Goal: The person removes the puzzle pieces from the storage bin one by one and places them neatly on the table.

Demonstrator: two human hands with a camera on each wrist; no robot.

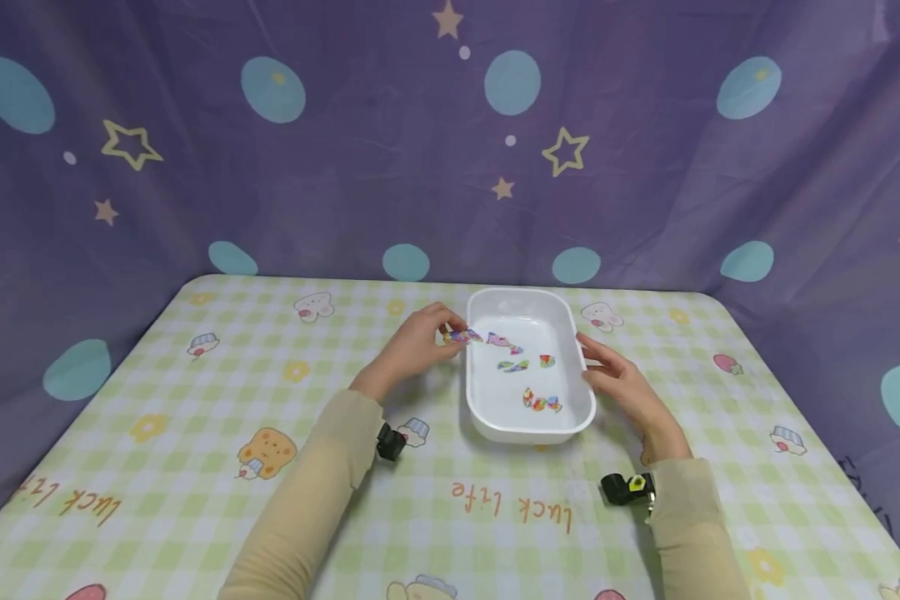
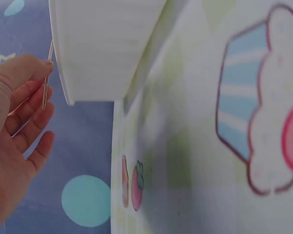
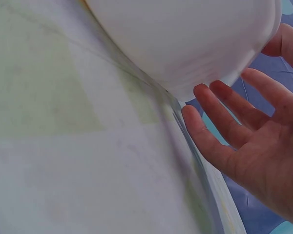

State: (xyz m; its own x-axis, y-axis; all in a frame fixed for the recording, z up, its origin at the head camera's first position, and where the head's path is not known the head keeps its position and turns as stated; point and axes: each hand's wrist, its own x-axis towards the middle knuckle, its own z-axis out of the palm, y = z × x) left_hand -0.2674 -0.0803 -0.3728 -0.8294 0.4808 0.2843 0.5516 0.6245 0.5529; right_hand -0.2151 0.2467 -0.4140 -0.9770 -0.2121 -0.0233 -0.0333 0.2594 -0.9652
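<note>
Colourful piece (image 1: 461, 337) hung at the edge of the tray (image 1: 531, 432), left hand (image 1: 420, 340) pinching it. Right hand (image 1: 624, 385), spread, seemingly steadied the opposite side.

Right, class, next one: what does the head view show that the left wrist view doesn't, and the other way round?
Only the head view: the inside of the white dish, the loose colourful pieces lying in it, and the right hand at its side.

Only the left wrist view: the palm side of the left hand and the thin edge of the held piece.

Both: the left hand pinching that piece beside the dish, the checked tablecloth and the patterned backdrop.
</note>
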